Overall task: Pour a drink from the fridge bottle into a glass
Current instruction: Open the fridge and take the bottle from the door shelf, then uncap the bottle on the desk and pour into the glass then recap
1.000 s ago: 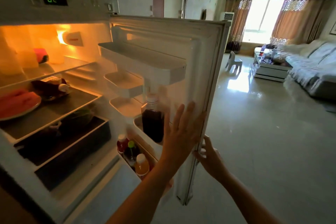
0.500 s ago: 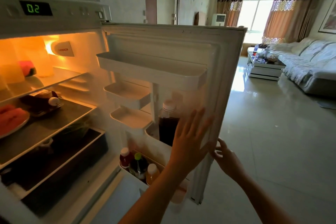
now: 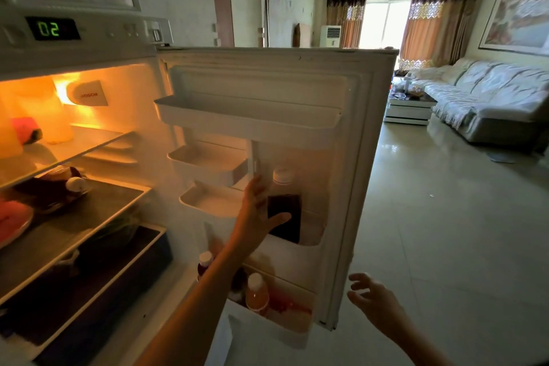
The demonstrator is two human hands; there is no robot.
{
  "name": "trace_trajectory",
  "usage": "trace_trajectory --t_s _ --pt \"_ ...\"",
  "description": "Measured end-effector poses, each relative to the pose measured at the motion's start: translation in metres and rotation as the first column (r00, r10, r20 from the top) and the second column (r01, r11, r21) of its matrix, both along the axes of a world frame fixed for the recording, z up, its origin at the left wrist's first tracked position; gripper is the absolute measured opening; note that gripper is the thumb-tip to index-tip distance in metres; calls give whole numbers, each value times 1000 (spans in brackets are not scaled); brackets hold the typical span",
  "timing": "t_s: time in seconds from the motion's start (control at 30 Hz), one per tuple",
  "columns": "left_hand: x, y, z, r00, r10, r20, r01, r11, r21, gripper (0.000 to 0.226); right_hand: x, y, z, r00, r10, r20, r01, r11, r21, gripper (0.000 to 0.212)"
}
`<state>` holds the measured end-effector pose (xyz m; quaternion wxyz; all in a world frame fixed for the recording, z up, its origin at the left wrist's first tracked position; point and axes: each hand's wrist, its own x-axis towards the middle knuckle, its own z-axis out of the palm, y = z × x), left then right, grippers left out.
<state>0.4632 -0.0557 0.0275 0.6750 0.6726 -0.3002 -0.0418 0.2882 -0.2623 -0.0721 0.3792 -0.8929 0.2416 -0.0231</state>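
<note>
The fridge door (image 3: 365, 134) stands wide open. A clear bottle of dark drink (image 3: 288, 217) with a white cap stands upright in the middle door shelf (image 3: 309, 246). My left hand (image 3: 255, 211) is at the bottle's left side, its thumb across the dark front and its fingers stretched up beside the neck, not closed around it. My right hand (image 3: 375, 303) hovers with spread fingers just off the door's lower outer edge, touching nothing. No glass is in view.
Small bottles (image 3: 257, 294) fill the bottom door shelf under my left forearm. Inside the fridge, glass shelves hold a plate of red fruit (image 3: 15, 220) and a dark jar (image 3: 56, 187). Beyond the door lie tiled floor, a sofa (image 3: 490, 98) and a coffee table (image 3: 407, 107).
My left hand left the door's inner panel and moved up and left to the dark bottle. My right hand let go of the door edge. The door swung wider.
</note>
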Motion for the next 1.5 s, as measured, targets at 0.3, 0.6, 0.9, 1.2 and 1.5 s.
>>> trace_trajectory --t_s 0.3,0.6,0.9,1.2,1.5 --pt "0 -9 2 993 115 -27 -113 992 52 65 -16 21 17 999 40 -20 -41 999 -24 37" --pt "-70 5 37 992 75 104 -59 988 -143 61 -41 34 38 998 34 47 -31 996 -78 34" --pt "-130 1 17 974 -199 112 191 979 75 61 -80 40 59 996 -47 73 53 995 -86 27" --pt "-175 -45 -12 926 -377 33 371 922 115 62 -152 21 64 984 -162 79 168 983 -68 26" --pt "-214 -114 -18 906 -417 76 396 896 198 77 -198 -46 68 971 -210 112 218 974 -64 24"
